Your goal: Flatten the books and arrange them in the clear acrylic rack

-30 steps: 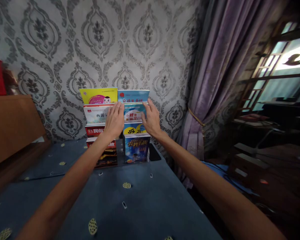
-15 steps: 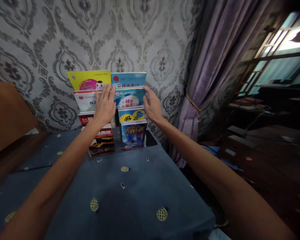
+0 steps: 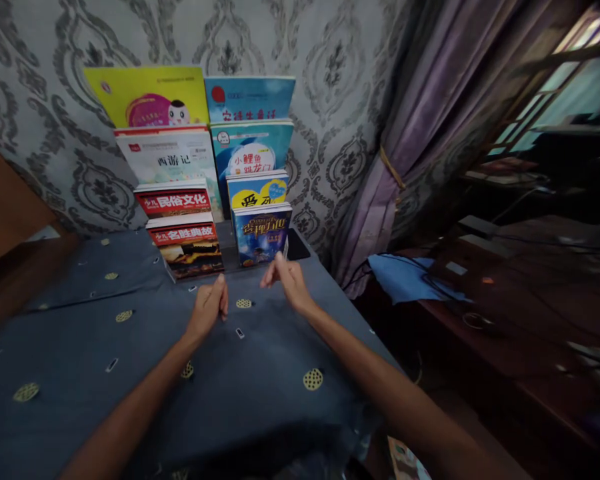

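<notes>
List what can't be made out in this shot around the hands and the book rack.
- Head view: lower covers of the back books are hidden by the books in front.
- Head view: whether the right hand touches the front blue book is unclear; the fingers overlap its lower edge.
- Head view: the left hand has curled fingers; its palm is hidden.
- Head view: things on the dark desk at right are blurred.

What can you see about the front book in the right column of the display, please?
The front book has a glossy dark-blue cover with a starry picture and gold title characters. It stands upright, slightly tilted back, lowest in the right column on the black stand. A yellow book rises behind it. The right hand is just before it; contact is unclear.
</notes>
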`<state>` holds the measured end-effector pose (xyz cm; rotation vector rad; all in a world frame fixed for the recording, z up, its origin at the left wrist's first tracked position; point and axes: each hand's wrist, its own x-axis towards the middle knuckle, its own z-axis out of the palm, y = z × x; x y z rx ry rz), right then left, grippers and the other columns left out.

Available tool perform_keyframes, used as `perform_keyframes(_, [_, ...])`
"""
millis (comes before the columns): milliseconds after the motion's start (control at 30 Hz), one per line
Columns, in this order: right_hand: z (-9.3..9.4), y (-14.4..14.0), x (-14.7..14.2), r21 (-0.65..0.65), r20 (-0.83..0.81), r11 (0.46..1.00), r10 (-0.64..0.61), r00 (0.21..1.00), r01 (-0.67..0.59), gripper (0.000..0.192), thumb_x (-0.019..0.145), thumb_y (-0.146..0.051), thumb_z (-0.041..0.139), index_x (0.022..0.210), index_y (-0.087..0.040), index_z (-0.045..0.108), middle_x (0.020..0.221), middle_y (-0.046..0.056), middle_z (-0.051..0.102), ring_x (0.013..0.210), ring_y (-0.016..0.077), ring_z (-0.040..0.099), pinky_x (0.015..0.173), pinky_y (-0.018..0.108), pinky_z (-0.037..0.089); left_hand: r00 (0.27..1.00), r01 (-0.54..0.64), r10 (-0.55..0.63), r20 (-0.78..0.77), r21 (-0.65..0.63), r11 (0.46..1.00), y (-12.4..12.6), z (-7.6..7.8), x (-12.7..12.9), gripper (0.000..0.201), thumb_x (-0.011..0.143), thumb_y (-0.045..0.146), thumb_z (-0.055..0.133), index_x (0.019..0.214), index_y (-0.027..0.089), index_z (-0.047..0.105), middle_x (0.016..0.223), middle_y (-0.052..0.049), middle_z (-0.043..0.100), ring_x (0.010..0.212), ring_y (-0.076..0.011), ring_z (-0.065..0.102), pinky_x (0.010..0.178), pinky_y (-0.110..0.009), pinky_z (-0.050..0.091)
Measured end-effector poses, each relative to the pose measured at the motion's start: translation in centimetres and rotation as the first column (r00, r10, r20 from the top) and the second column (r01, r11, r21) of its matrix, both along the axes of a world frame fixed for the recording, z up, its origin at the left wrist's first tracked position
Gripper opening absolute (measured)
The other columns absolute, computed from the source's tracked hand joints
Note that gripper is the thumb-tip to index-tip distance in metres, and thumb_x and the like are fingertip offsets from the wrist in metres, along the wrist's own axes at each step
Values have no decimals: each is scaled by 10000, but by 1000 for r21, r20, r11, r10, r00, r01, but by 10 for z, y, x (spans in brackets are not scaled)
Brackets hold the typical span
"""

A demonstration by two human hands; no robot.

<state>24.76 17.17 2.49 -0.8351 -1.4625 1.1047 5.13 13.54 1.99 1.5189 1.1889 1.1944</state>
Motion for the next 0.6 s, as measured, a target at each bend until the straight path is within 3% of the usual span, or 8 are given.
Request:
perform_keyframes(67, [-21,-6,-8,68,191,994,-98,977,87,752,876,-819,315,457,-221,497,440,6,515,468,135,494,570,282,422,995,-69,68,-74,-13,998,3,-16,2,747,808,853,356,401,229,403,336,14,396,329,-96,385,386,-233,320])
perform_keyframes(200, [-46,-13,-17,123,392,991,-100,915,55,728,906,-796,222,460,-240,368,428,-30,386,445,113,390,517,274,321,982,-67,64,-176,-14,998,5,-37,-1,758,811,849,333,377,232,400,316,24,356,342,-96,381,418,-234,322])
perform_keyframes(467, [-51,-10,-20,132,523,991,-49,851,-24,692,937,-752,200,490,-237,315,470,-42,317,462,97,326,503,272,255,984,76,-87,-154,-81,994,4,-42,-3,706,843,799,362,455,216,443,395,24,434,374,-92,412,422,-230,323])
perform_keyframes(600, [-53,-10,-20,135,532,990,-31,846,-49,681,971,-691,227,489,-229,362,459,-35,367,465,102,375,525,269,296,994,71,-74,-85,-43,997,6,-42,-3,565,879,699,456,668,186,563,536,25,558,427,-84,446,439,-213,342])
